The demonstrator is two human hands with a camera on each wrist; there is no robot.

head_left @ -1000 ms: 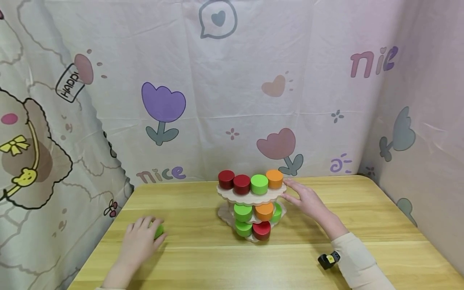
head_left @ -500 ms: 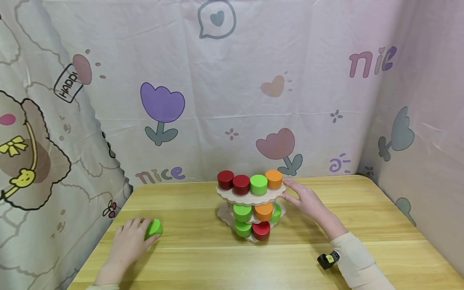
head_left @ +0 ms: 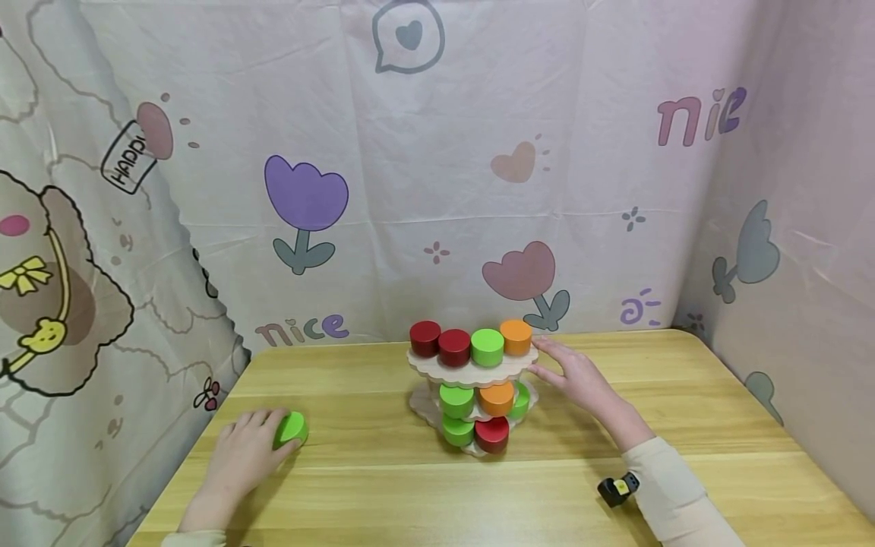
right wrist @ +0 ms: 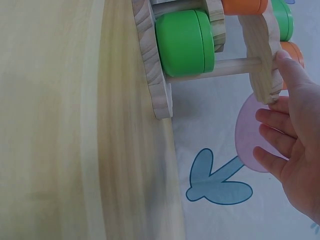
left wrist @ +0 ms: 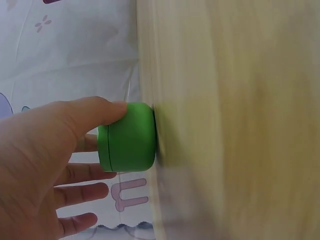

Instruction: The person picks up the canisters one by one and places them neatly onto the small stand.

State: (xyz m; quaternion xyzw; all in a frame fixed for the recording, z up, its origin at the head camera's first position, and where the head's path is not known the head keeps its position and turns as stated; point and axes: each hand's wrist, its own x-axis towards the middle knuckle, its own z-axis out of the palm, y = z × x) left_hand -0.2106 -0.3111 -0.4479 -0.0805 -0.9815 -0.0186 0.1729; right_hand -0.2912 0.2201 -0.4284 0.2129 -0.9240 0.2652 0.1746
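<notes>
My left hand [head_left: 242, 456] pinches a green round block [head_left: 292, 430] between thumb and fingers at the left of the table. In the left wrist view that green block [left wrist: 131, 137] stands against the tabletop, its other side hidden by the thumb and fingers. At centre stands a wooden tiered stand [head_left: 472, 374] with scalloped shelves. Its top shelf bears two red blocks [head_left: 454, 347], a green block [head_left: 488, 347] and an orange block [head_left: 516, 337]. My right hand [head_left: 581, 380] holds this shelf's right edge, with thumb and fingertips at the rim [right wrist: 267, 75] beside the orange block.
Lower shelves carry green, orange and red blocks [head_left: 492, 434]. The wooden table [head_left: 383, 501] ends at a printed cloth backdrop [head_left: 410, 190] behind, with more cloth on both sides. A small black device [head_left: 617, 490] sits by the right sleeve.
My left hand has shifted slightly left and nearer, and more of the green block shows beside its fingers. The right hand and the stand stay in place.
</notes>
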